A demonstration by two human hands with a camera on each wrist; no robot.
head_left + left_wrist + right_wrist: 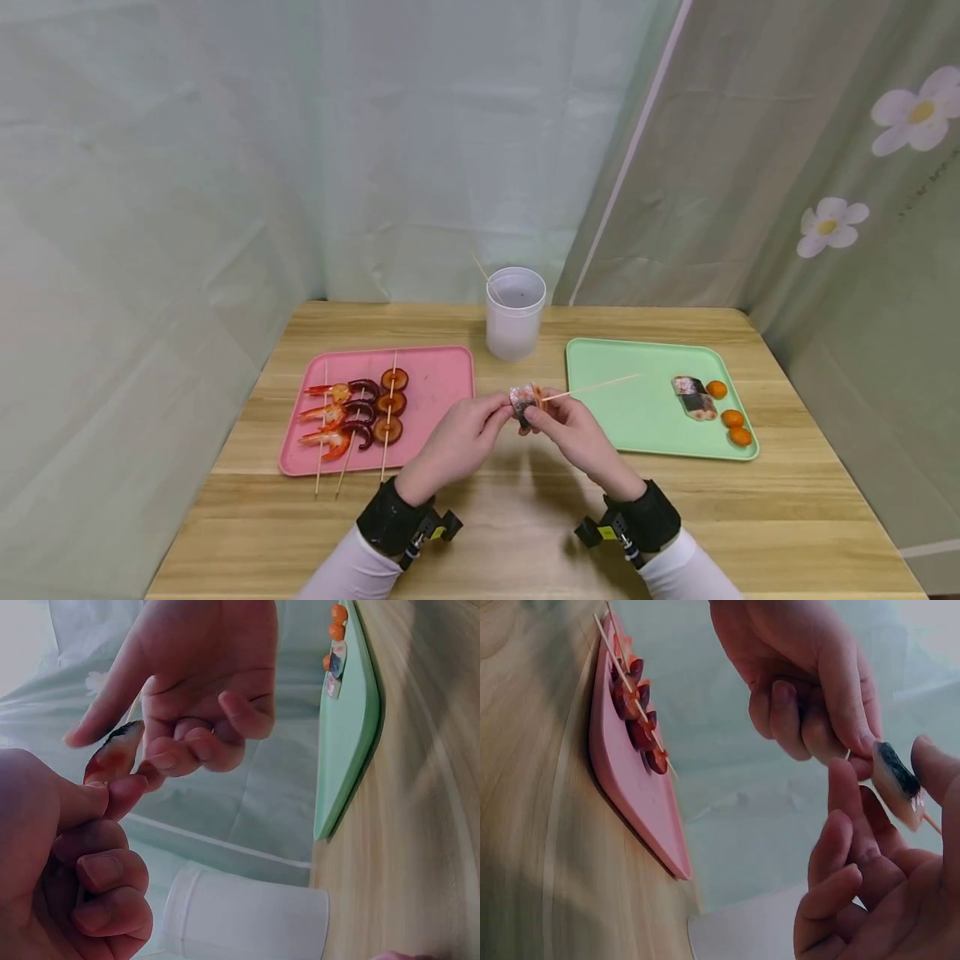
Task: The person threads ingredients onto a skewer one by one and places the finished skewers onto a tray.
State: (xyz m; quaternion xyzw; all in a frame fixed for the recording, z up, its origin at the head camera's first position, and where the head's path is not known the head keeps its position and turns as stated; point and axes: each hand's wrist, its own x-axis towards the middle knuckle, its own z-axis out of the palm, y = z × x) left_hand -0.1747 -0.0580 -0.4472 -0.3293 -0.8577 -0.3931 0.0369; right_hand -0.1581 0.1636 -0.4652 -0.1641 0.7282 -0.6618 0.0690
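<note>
In the head view my left hand point(459, 437) pinches the near end of a silver-and-black-skinned fish slice point(521, 402) between thumb and fingertips. My right hand point(581, 437) holds it from the other side, thumb against the skin and fingers behind. A thin bamboo skewer point(600, 387) runs out of the slice past the right hand, over the green tray point(630, 439). The left wrist view shows the slice's orange-red underside point(114, 761) between the two hands. In the right wrist view its dark skin point(896, 769) faces the right thumb.
A pink tray point(442, 379) on the left carries skewers of shrimps point(330, 414), dark curled tentacles and round mushroom-like slices point(392, 404). The green tray holds more fish point(695, 398) and several orange balls point(732, 418). A white cup point(513, 329) with a skewer stands at the back.
</note>
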